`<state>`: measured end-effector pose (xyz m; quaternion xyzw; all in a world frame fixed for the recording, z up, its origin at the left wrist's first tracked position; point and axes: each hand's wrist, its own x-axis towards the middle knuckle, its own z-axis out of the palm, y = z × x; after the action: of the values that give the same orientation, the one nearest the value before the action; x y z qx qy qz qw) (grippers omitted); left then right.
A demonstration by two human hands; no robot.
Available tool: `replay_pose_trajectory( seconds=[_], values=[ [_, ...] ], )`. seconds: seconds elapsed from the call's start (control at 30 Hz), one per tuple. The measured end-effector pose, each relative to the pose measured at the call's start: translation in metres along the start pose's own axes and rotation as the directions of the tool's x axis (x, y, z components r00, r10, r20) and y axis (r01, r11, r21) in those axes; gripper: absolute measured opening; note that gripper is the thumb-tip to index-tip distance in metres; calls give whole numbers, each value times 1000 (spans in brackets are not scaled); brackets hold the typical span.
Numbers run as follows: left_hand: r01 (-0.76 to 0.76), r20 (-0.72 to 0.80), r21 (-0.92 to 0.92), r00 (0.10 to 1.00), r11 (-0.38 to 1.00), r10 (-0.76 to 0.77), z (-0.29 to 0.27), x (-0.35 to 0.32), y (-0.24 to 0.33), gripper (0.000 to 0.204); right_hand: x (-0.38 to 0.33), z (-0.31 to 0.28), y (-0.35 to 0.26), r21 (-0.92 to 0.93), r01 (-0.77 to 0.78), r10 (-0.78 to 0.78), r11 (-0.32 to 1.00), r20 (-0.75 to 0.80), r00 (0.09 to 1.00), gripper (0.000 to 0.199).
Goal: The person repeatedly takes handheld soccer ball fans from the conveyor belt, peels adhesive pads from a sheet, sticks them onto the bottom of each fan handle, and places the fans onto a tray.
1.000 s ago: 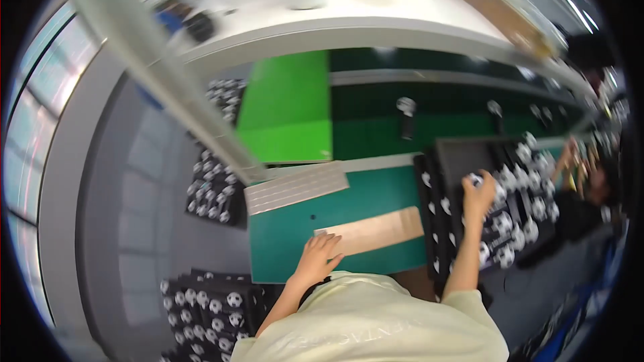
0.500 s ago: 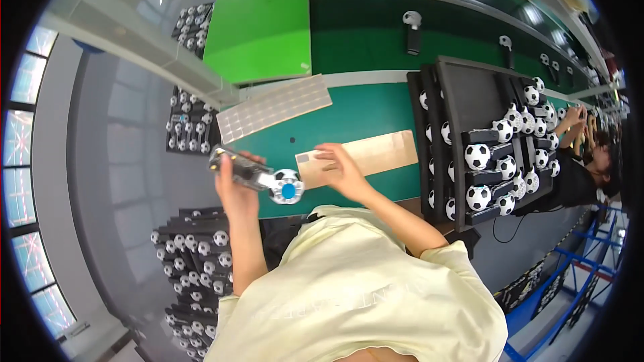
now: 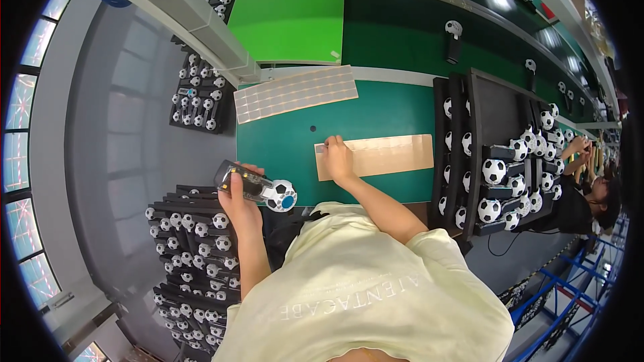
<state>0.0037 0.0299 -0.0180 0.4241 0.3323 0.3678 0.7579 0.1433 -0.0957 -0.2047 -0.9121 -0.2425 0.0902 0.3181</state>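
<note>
My left hand (image 3: 243, 202) is wrapped around the dark, see-through handle of a football-headed handheld device (image 3: 280, 196), perhaps a small fan. Its round black-and-white head has a blue centre and points right, beside the table's front edge. My right hand (image 3: 339, 159) rests over the left end of a tan label sheet (image 3: 392, 155), fingertips pressed together near a small grey patch in its corner. Whatever those fingertips pinch is too small or covered to make out. Farther back lies a second sheet (image 3: 295, 95) with a grid of pale rectangles.
Black trays (image 3: 477, 141) stacked on the right hold several football-headed devices. More loaded trays (image 3: 194, 241) stand at lower left and beyond the table's left side. A bright green board (image 3: 288, 13) lies at the back. A co-worker (image 3: 582, 184) is at far right.
My right hand has come down onto the sheet's left end, and its fingers have closed together. The device stays in my left hand, its head tipped slightly lower. The whole view has shifted.
</note>
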Motion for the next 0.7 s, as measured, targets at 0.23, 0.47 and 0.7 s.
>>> replay_pose_trajectory(
  seconds=[0.23,0.47,0.7],
  values=[
    [-19,138,49,990,999,12,15,4,0,34,2,0,1,5,-125,125,992,-40,991,14],
    [6,180,123,983,992,-29,34,5,5,34,6,-2,-4,35,-279,280,960,0,960,15],
    [-72,324,232,946,970,-7,50,10,7,32,32,-75,8,394,-892,232,224,867,441,22]
  ],
)
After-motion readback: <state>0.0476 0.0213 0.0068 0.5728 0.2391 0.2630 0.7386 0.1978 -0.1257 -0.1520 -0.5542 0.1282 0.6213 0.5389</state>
